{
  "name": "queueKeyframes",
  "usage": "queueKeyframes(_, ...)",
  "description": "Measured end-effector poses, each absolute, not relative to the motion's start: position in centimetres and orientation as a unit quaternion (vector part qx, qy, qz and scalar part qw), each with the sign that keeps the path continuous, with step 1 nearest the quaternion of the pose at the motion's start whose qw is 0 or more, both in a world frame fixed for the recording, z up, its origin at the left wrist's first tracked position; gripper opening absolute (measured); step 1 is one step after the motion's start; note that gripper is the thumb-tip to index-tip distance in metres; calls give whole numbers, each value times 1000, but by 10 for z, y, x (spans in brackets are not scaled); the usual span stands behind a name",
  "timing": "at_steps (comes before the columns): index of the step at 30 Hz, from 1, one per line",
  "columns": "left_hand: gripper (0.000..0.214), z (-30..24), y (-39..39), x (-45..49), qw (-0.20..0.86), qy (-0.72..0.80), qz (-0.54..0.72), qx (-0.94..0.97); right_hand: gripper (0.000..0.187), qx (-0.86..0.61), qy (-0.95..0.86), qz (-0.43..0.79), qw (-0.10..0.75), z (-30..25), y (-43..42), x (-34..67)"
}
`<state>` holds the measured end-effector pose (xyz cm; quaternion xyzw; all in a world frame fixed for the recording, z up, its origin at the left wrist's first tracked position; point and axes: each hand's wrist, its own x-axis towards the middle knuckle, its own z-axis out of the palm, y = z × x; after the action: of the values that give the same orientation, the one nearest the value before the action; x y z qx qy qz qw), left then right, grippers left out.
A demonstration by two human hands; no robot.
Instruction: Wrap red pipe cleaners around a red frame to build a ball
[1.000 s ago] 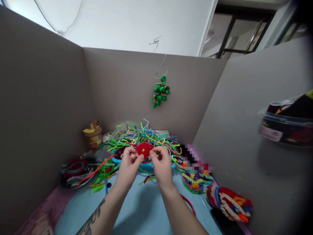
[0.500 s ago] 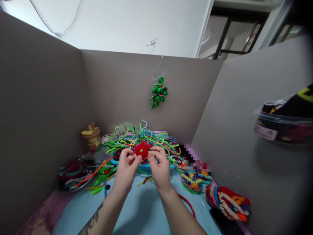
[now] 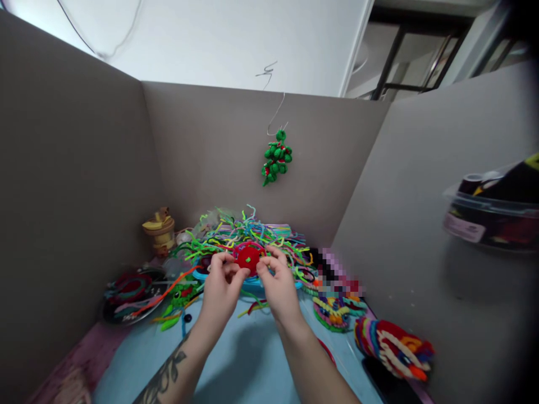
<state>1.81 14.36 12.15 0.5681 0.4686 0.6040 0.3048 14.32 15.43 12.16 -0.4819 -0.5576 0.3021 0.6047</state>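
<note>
Probably soft and light, the red disc [image 3: 247,263] is aptly pinched at its rim by left hand [image 3: 220,287] and right hand [image 3: 281,285].

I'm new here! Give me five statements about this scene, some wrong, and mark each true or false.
1. The left hand and right hand hold the red disc. True.
2. A green bit sits near its middle. True.
3. A plain blue ornament hangs at the back. False: a green-and-red ornament hangs there.
4. The right forearm bears the tattoo. False: the tattoo is on the left forearm.
5. Colourful fuzzy strands lie heaped beyond both hands. True.
</note>
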Motion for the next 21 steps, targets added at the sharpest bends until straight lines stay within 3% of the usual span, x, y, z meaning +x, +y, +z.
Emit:
queueKeyframes(8, 23, 121, 141, 16, 242, 499, 576, 600, 20, -478, -582, 321, 574, 119, 158, 144)
queueKeyframes(21, 22, 126, 146, 14, 345, 444, 606, 562, 31, -385, -583, 448, 558, 115, 160, 140)
